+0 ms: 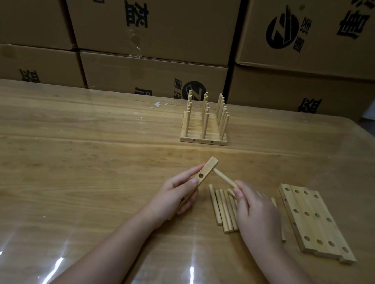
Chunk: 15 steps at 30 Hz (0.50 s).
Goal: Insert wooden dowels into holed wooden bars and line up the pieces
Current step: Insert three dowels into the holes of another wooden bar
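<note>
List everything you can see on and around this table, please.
Cardboard boxes: several, brown, stacked behind the table.
Table: one, glossy wood, foreground.
Finished bars: several, pale wood, upright dowels fitted, lined up far centre.
Holed bars: at least four, pale wood, flat at right.
Loose dowels: several, pale wood, lying centre.
Held bar: one, pale wood, raised centre.
Held dowel: one, pale wood, end meeting held bar.
Left hand: grips bar.
Right hand: pinches dowel.

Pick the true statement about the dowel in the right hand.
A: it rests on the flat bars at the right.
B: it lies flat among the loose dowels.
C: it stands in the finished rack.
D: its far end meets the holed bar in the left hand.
D: the right hand pinches the dowel, whose far end meets the holed bar that the left hand grips.
</note>
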Motion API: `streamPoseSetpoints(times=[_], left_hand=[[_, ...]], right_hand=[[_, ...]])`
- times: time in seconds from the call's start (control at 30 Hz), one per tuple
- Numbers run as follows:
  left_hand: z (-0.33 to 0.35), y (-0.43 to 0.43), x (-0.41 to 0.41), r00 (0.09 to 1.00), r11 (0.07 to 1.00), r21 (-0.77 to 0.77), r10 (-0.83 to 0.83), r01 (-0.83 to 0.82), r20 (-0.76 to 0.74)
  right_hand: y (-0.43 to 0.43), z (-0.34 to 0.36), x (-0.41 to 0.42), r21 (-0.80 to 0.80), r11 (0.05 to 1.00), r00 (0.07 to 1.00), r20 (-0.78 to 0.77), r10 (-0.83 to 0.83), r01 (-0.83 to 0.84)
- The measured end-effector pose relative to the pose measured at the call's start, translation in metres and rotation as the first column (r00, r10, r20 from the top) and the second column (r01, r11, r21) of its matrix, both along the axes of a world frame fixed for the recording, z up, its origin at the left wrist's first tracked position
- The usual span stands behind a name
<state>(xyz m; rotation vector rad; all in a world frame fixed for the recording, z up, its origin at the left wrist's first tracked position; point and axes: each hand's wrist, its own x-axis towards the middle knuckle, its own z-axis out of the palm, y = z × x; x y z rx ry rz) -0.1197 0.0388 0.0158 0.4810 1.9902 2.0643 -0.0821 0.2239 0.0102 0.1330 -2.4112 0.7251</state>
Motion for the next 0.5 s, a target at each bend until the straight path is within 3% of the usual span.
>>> streamPoseSetpoints(times=[0.5], left_hand=[[-0.0011,-0.0034,-0.0015,0.999,0.996,-0.076,-0.043,0.042,-0.002]], right_hand=[[0.003,-0.0042,0.0002,-0.349,0.936,0.964,0.233,0.124,-0.036]])
